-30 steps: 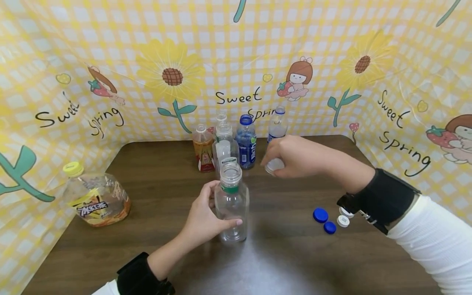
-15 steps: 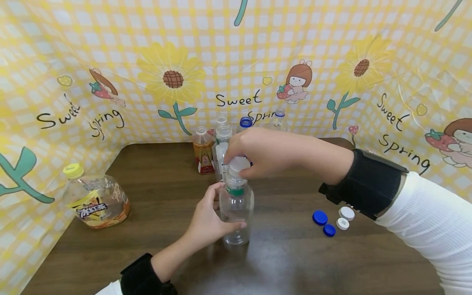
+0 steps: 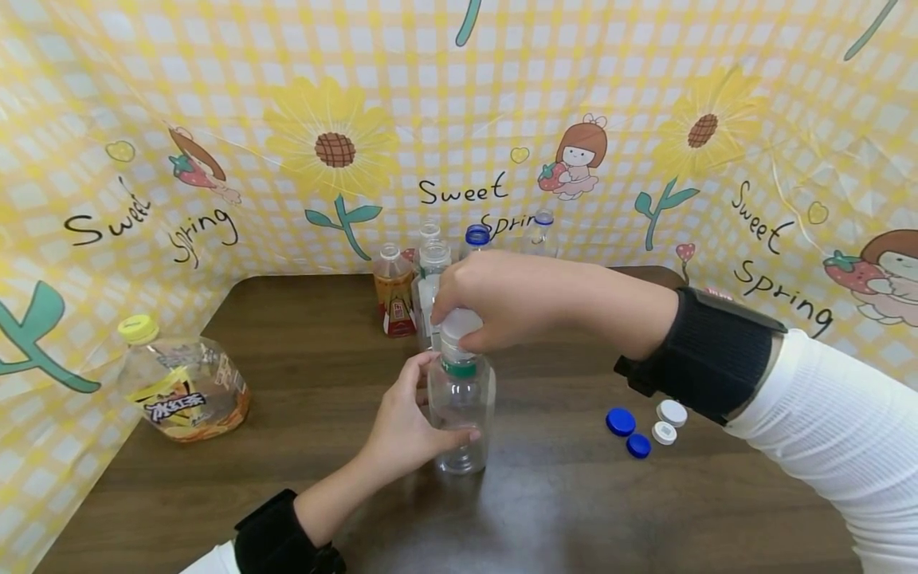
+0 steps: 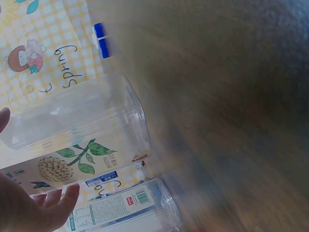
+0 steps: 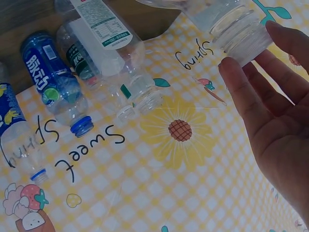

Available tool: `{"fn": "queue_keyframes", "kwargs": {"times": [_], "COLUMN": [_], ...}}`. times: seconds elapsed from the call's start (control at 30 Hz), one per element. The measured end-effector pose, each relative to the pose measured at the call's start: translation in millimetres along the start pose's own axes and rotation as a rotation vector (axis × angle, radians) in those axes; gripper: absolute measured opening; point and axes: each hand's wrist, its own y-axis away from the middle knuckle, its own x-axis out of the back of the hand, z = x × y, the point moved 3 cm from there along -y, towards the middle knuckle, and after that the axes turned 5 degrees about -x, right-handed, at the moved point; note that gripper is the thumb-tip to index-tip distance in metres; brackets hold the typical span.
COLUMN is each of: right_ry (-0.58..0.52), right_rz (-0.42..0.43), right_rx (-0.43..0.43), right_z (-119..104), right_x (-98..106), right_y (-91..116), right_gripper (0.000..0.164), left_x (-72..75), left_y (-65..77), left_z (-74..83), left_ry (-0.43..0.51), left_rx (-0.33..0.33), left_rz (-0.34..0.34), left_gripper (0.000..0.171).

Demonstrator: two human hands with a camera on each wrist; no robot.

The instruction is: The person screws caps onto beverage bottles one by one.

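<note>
A clear plastic bottle (image 3: pixel 464 406) with a green neck band stands upright on the brown table, nearer me than the other bottles. My left hand (image 3: pixel 403 418) grips its body from the left, thumb across the front. In the left wrist view, the fingers of that hand (image 4: pixel 36 208) lie along the bottle's printed label (image 4: pixel 72 166). My right hand (image 3: pixel 495 296) reaches over from the right and pinches a translucent white cap (image 3: pixel 460 322) at the bottle's mouth. The right wrist view shows this cap (image 5: pixel 250 44) over the neck, between thumb and fingers.
Two blue caps (image 3: pixel 621 422) and two white caps (image 3: pixel 672 413) lie to the right. A large yellow-capped bottle (image 3: pixel 182 391) is at the left. Several uncapped bottles stand at the back, among them an orange-labelled one (image 3: pixel 394 295) and a blue-labelled one (image 5: pixel 50 72).
My right hand has come left with the cap, from beside the bottle onto its mouth. The left hand has kept its grip, and the bottle has shifted slightly right.
</note>
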Motion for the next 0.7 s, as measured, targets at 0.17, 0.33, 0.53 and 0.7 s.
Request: {"fn": "queue_keyframes", "kwargs": {"times": [0.17,0.33,0.53,0.7], "right_ry": [0.052,0.088,0.158,0.147], "right_rz": [0.043,0.109,0.105,0.072], "right_rx": [-0.017,-0.027,-0.093,-0.128], "right_z": [0.3,0.2,0.2,0.6], "right_x": [-3.1,-6.1,-8.4,-4.6], "right_y": [-0.7,-1.4,-3.4,0.4], "right_gripper": [0.021,0.02,0.03,0.032], "left_x": [-0.4,-1.3,-3.6,-5.5], "left_y": [0.5,0.5,1.1,2.6], "left_z": [0.4,1.7,1.2,-0.2], "left_ry": [0.001,-0.002,-0.012,-0.018], "left_rx": [-0.003,0.002,0.02,0.025], "left_rz": [-0.006,-0.011,-0.011,-0.017], "left_gripper": [0.098,0.098,0.099,0.101]}}
